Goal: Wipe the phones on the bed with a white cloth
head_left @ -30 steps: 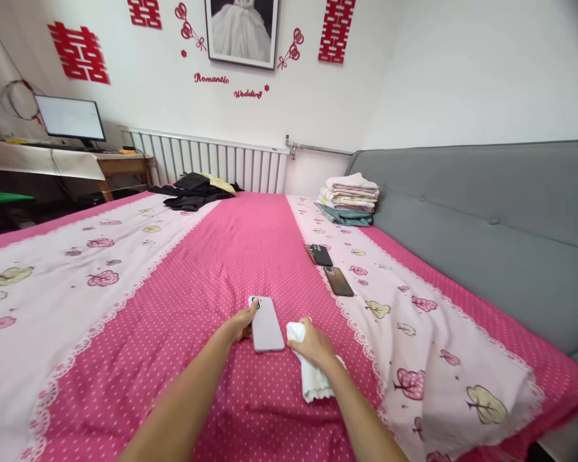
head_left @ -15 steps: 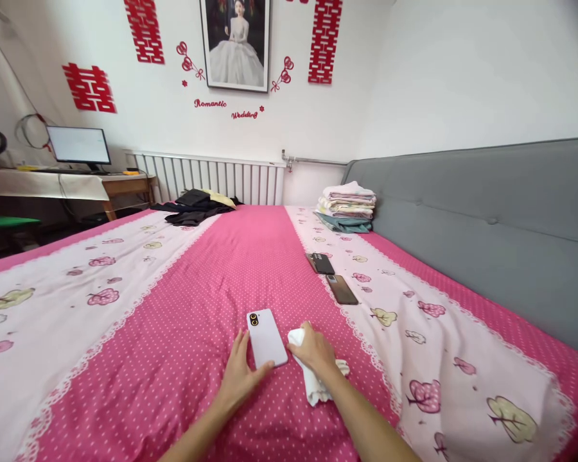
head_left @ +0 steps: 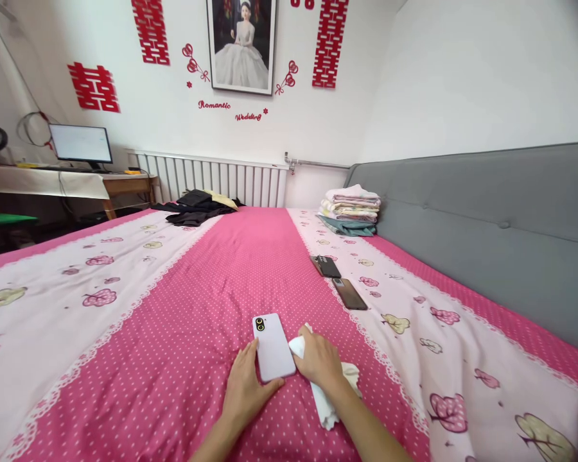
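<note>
A pale lilac smartphone (head_left: 274, 350) lies on the pink dotted bedspread (head_left: 187, 378), its back and two ringed camera lenses facing up. Along its left edge rest the fingers of my left hand (head_left: 246, 385), while the thumb presses by its bottom edge, holding it in place. A crumpled white cloth (head_left: 324, 405) is bunched in my right hand (head_left: 320, 359), just beside the phone's right edge. Part of the cloth hangs out below that hand onto the bed.
Two darker phones, one black (head_left: 326, 266) and one brownish (head_left: 350, 294), lie farther off to the right. Folded linens (head_left: 350, 208) are stacked by the grey headboard (head_left: 462, 192). Dark clothes (head_left: 197, 208) lie at the far edge, near a desk with a monitor (head_left: 81, 144).
The view has shifted slightly, so hands and phone appear a little lower and farther right. My right hand with the cloth is closer against the phone's right edge.
</note>
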The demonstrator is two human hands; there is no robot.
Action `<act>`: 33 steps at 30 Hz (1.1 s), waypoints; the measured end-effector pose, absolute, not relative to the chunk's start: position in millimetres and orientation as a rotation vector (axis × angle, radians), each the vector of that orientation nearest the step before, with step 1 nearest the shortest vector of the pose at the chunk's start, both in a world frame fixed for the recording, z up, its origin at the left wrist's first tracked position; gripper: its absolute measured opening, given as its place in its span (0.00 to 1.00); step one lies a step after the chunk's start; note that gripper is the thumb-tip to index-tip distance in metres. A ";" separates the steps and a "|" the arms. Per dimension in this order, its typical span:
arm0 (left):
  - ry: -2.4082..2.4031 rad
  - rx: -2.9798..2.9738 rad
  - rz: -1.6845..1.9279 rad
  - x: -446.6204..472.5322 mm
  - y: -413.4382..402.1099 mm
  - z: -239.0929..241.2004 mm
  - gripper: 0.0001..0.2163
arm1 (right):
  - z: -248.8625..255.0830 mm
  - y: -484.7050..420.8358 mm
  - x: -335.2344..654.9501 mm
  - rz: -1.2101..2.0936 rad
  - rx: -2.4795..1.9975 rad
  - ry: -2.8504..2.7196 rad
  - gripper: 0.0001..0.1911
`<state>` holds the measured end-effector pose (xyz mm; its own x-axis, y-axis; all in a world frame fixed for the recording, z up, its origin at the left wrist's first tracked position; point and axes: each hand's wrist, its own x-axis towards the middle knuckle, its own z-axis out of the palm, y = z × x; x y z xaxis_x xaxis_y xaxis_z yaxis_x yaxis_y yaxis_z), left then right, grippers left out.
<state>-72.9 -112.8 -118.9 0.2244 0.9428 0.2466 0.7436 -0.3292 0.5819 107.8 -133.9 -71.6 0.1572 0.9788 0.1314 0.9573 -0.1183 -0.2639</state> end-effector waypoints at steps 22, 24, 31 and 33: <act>1.363 2.288 0.796 -93.0 -152.5 -109.8 0.34 | -39.3 -153.5 106.6 0.151 -2.170 -1.643 0.20; 1.373 2.297 0.793 -93.5 -152.8 -111.5 0.33 | -39.9 -152.9 103.2 0.175 -2.121 -1.668 0.20; 1.388 2.358 0.813 -93.9 -153.4 -117.9 0.33 | -53.8 -152.4 93.7 0.302 -2.078 -1.932 0.24; 1.398 2.355 0.824 -91.9 -154.3 -117.4 0.33 | -55.4 -151.3 94.4 0.302 -2.070 -1.929 0.24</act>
